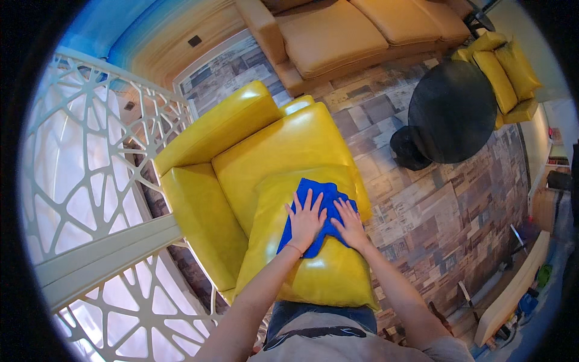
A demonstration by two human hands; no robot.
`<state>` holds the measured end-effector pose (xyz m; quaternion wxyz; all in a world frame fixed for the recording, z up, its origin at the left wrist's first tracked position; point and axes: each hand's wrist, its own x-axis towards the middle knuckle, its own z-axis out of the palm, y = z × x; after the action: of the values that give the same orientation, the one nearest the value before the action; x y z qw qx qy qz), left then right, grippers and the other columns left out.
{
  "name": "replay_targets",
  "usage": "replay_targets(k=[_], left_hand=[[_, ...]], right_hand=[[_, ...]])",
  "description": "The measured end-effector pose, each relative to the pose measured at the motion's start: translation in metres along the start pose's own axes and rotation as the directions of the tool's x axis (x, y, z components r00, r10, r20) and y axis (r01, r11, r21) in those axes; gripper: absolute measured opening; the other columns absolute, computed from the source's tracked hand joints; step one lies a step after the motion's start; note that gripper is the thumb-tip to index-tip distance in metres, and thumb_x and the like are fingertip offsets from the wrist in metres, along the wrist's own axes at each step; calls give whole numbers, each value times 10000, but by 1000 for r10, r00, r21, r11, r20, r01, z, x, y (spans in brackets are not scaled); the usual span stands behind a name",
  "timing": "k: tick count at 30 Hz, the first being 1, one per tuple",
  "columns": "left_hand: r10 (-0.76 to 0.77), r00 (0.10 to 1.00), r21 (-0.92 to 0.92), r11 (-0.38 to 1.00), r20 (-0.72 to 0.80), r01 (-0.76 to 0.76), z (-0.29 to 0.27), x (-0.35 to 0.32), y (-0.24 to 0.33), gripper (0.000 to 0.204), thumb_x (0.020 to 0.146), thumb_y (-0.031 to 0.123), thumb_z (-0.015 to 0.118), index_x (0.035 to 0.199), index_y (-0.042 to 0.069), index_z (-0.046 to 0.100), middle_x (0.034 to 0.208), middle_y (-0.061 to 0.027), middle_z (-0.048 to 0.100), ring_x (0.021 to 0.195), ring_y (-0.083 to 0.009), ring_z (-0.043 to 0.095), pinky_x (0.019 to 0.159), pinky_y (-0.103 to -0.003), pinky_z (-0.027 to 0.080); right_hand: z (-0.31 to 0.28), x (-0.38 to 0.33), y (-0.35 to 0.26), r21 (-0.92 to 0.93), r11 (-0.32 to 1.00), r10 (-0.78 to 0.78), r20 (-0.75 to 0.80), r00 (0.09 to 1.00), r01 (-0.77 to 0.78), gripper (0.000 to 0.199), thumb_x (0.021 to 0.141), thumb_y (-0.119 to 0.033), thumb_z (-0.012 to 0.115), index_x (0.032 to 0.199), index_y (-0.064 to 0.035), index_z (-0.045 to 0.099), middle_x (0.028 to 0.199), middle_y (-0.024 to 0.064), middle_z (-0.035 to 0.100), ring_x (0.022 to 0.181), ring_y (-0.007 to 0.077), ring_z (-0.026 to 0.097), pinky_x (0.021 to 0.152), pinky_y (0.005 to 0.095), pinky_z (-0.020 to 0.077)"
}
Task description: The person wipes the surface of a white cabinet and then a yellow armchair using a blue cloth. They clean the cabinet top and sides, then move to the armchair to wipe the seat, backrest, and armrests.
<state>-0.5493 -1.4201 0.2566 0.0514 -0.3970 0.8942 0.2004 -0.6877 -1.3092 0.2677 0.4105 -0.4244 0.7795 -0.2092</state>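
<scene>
A blue cloth [319,223] lies spread and wrinkled over a shiny yellow cushion [319,277]. Pressing on its left part is my left hand [306,220], fingers spread flat. My right hand [350,226] rests on the cloth's right part, its fingers stretched out and apart. The cushion lies close in front of my body, against the seat of a yellow armchair [283,151]. Part of that seat is hidden under the cushion.
A white openwork partition [90,151] stands at the left beside the armchair. Far off are a tan sofa [329,39], a round black table [452,111], a black stool [409,148] and another yellow armchair [497,75]. Patterned planks cover the floor [422,223].
</scene>
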Motion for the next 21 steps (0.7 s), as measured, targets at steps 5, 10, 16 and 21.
replay_targets(k=[5, 10, 16, 21], left_hand=[[118, 991, -63, 991, 56, -115, -26, -32, 47, 579, 966, 443, 542, 1486, 201, 461, 1617, -133, 280, 1453, -530, 189, 1074, -778, 179], [320, 930, -225, 934, 179, -278, -74, -120, 85, 592, 959, 379, 566, 1473, 100, 472, 1602, -178, 292, 1458, -514, 200, 1103, -737, 166], [250, 948, -162, 962, 196, -220, -79, -97, 91, 615, 927, 321, 558, 1470, 49, 459, 1597, -198, 288, 1465, -519, 167, 1109, -739, 137], [56, 996, -33, 998, 70, -54, -37, -29, 73, 554, 945, 315, 526, 1453, 96, 497, 1596, -189, 300, 1449, -558, 165, 1102, -755, 137]], right_hand=[[5, -61, 45, 257, 966, -37, 39, 999, 25, 671, 996, -345, 575, 1555, -89, 306, 1629, 181, 242, 1511, 392, 186, 1214, 464, 200], [-36, -165, 5, 101, 995, -40, 177, 983, 22, 673, 973, -304, 593, 1524, -25, 326, 1592, 234, 288, 1489, 420, 229, 1209, 495, 208], [-36, -130, -35, 217, 968, 124, 35, 992, -129, 597, 998, -306, 536, 1506, -51, 357, 1542, 290, 336, 1426, 477, 318, 1176, 511, 263], [7, -19, 28, 266, 955, -102, -110, 989, 128, 536, 1021, -350, 503, 1516, -178, 390, 1572, 258, 308, 1441, 463, 294, 1181, 493, 260]])
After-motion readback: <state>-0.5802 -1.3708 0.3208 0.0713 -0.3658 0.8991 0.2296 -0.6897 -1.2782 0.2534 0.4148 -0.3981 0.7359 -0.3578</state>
